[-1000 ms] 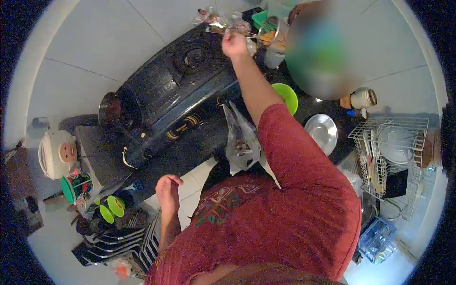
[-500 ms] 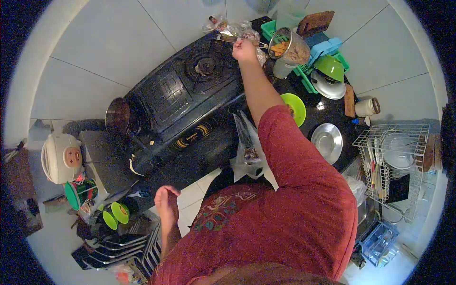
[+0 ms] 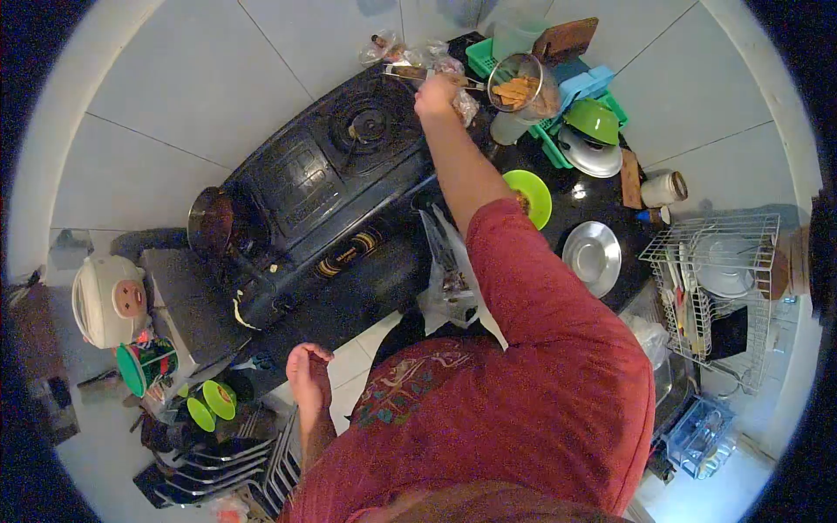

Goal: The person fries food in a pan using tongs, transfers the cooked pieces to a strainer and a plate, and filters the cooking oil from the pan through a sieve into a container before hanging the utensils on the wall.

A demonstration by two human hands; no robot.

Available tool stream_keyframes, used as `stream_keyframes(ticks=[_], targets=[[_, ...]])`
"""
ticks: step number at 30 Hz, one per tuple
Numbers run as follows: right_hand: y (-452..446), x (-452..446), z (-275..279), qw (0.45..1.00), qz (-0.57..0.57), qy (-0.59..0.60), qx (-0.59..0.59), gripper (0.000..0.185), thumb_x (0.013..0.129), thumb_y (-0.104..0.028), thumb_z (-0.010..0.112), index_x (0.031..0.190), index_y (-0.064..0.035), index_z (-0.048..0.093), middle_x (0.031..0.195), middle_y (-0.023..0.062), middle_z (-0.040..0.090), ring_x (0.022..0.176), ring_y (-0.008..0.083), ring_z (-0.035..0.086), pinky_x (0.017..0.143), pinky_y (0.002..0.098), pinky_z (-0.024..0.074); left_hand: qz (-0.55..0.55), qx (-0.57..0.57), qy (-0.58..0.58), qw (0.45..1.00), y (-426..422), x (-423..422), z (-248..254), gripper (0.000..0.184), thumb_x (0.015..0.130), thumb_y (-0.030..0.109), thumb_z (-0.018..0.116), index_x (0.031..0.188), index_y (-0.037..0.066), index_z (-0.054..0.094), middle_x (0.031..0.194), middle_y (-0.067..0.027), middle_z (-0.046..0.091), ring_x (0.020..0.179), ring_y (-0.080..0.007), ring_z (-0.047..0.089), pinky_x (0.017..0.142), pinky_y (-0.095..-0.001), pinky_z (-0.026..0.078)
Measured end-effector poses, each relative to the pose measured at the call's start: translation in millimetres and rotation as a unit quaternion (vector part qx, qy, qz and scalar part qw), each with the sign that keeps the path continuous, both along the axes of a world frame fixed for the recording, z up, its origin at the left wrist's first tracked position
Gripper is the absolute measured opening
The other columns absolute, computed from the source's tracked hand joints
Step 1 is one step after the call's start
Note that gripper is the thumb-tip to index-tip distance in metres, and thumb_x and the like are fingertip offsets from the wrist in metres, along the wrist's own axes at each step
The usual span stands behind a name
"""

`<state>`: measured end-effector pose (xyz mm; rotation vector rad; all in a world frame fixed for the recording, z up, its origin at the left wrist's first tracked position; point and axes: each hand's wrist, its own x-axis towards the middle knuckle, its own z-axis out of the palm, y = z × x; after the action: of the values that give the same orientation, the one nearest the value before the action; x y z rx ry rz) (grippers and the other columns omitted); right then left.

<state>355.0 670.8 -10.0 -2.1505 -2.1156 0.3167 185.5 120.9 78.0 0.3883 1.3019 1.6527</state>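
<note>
Toward far corner of worktop, beside stove: 1 strainer, is carrying orange-brown pcs. My R hand is clasping its handle, fingers curled, palm side hidden. My L hand, half open & holding nothing, is hanging just off worktop's near edge. Est. handling: prob. light, stiff at handle, mesh dentable, pcs brittle & apt to spill; best hold mid-handle, rim level.

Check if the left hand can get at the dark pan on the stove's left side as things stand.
Probably yes: the left hand shows nothing held, the dark pan has its handle towards the stove's front edge, and nothing visible blocks the way.
</note>
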Motion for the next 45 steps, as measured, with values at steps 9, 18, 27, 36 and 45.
stream_keyframes(ticks=[9,18,27,36,45], targets=[[-17.8,-9.4,9.3,0.999,0.029,-0.040,0.022,0.026,0.088,-0.032,0.051,0.108,-0.0177,0.060,0.104,0.0064,0.063,0.098,0.0252,0.060,0.077,0.0448,0.0502,-0.019,-0.008,0.007,1.000,-0.6,-2.4,-6.8,0.021,0.094,0.027,0.050,0.094,0.006,0.053,0.079,-0.0062,0.055,0.074,-0.0196,0.053,0.071,-0.0360,0.045],[-52.2,-19.0,22.2,0.431,-0.276,0.859,0.004,0.026,0.092,-0.022,0.042,0.116,-0.0137,0.049,0.110,0.0089,0.058,0.095,0.0266,0.060,0.077,0.0459,0.0528,-0.025,0.023,-0.020,0.999,-0.8,-8.4,-6.0,0.020,0.097,0.022,0.047,0.094,0.003,0.054,0.079,-0.0079,0.057,0.074,-0.0189,0.054,0.072,-0.0347,0.046],[-93.6,-4.3,53.5,0.390,-0.242,0.888,-0.001,0.028,0.096,-0.012,0.034,0.124,-0.0096,0.038,0.115,0.0114,0.053,0.092,0.0281,0.061,0.077,0.0471,0.0555,-0.047,0.037,-0.003,0.998,5.4,-15.6,-1.0,0.020,0.097,0.021,0.046,0.094,0.003,0.054,0.079,-0.0080,0.056,0.075,-0.0190,0.054,0.072,-0.0337,0.046],[-143.5,26.9,61.1,0.405,-0.195,0.893,0.019,0.022,0.095,-0.017,0.034,0.090,-0.0016,0.050,0.080,0.0149,0.058,0.070,0.0287,0.062,0.064,0.0431,0.0544,-0.100,0.067,-0.015,0.993,20.3,-21.0,4.6,0.023,0.098,0.021,0.044,0.091,0.001,0.054,0.077,-0.0076,0.055,0.073,-0.0177,0.052,0.073,-0.0320,0.044],[-289.2,118.5,142.2,0.526,-0.221,0.820,-0.037,0.023,0.095,-0.019,0.038,0.088,-0.0017,0.050,0.067,0.0082,0.051,0.059,0.0205,0.052,0.052,0.0346,0.0463,-0.181,0.082,-0.032,0.979,39.5,-24.2,-7.9,0.023,0.096,0.025,0.046,0.090,0.004,0.053,0.078,-0.0062,0.053,0.072,-0.0177,0.050,0.071,-0.0331,0.043]])
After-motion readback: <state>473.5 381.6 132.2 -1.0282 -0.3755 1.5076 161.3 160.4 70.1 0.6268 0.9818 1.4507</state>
